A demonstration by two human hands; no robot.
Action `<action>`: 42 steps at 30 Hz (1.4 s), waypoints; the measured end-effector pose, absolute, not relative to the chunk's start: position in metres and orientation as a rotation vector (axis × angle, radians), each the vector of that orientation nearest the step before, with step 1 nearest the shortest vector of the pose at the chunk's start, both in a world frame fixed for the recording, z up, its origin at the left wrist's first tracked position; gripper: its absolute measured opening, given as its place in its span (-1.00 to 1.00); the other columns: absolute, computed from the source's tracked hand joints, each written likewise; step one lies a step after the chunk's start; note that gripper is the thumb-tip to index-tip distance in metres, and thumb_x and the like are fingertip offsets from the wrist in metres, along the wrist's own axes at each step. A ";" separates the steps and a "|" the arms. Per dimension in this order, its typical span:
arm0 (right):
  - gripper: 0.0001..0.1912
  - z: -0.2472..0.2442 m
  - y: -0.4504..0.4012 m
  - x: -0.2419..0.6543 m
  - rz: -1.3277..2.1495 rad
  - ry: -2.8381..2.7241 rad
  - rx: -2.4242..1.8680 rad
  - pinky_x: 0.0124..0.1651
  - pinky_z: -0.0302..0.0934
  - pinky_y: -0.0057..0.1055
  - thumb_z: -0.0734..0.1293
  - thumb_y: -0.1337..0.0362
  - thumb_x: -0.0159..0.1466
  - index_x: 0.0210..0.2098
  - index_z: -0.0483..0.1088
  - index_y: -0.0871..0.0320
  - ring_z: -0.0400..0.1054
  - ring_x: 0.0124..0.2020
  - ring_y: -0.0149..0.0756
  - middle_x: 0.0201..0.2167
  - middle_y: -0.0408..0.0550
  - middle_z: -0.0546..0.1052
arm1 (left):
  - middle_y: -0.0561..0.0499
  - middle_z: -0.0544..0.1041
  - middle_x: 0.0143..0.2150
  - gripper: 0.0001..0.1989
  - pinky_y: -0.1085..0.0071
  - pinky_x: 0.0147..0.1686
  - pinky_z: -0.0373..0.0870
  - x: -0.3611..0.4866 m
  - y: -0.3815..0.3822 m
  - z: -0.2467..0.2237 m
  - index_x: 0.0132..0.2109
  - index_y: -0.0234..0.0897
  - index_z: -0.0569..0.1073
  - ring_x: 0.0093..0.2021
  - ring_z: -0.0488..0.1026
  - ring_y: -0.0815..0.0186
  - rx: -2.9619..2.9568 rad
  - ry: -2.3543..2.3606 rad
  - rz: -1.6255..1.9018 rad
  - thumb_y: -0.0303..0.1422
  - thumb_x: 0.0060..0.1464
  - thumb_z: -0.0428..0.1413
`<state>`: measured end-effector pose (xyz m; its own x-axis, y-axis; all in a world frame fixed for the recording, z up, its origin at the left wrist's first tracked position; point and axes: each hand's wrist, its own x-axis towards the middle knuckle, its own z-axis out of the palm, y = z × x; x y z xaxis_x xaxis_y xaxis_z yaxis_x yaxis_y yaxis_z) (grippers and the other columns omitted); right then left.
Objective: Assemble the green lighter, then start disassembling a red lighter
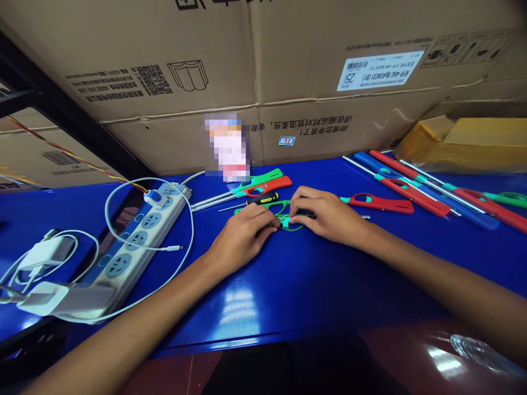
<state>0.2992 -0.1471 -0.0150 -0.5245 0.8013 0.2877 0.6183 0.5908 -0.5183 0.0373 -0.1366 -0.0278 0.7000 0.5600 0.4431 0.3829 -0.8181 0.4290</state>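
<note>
At the far left, a white plastic charger with a coiled cable is seen on a glossy blue tabletop, beside a long white power strip with grey-blue sockets, over which a looped thin white cord is draped. Next, two long-nosed lighters, one green and one red, are laid side by side before a large brown cardboard panel, with a black-and-yellow screwdriver placed just in front. A small green plastic piece with thin green wire is held at the middle, low over the tabletop, between the two hands: its left side is pinched by the narrowed fingers of the left hand, its right side by the thumb and bent fingers of the right hand; the exact grip of the hidden fingertips cannot be told. Behind the right wrist a red-bodied lighter is seen; farther right, red, blue and green lighters are heaped near a yellow-brown taped parcel, while a clear plastic bottle is glimpsed below the table edge
</note>
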 end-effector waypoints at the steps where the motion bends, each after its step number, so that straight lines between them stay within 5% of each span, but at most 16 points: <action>1: -0.93 -0.015 -0.147 0.299 0.476 -2.328 -1.132 -0.02 0.31 -0.27 0.41 0.37 0.44 -0.20 0.50 0.09 0.48 -0.13 -0.22 -0.11 -0.06 0.52 | -0.01 0.65 -0.10 -0.87 0.24 -0.01 0.53 0.037 -0.136 -0.028 -0.05 -0.22 0.57 -0.06 0.55 0.22 2.607 0.736 0.828 -0.51 0.41 0.15; 42: -0.94 -0.011 -0.150 0.300 0.392 -2.398 -1.148 0.02 0.32 -0.24 0.36 0.33 0.45 -0.15 0.51 0.08 0.52 -0.10 -0.14 -0.14 -0.01 0.62 | 0.01 0.73 -0.15 -0.91 0.31 -0.07 0.62 0.049 -0.146 -0.032 -0.09 -0.22 0.63 -0.14 0.69 0.25 2.562 0.860 1.025 -0.46 0.39 0.21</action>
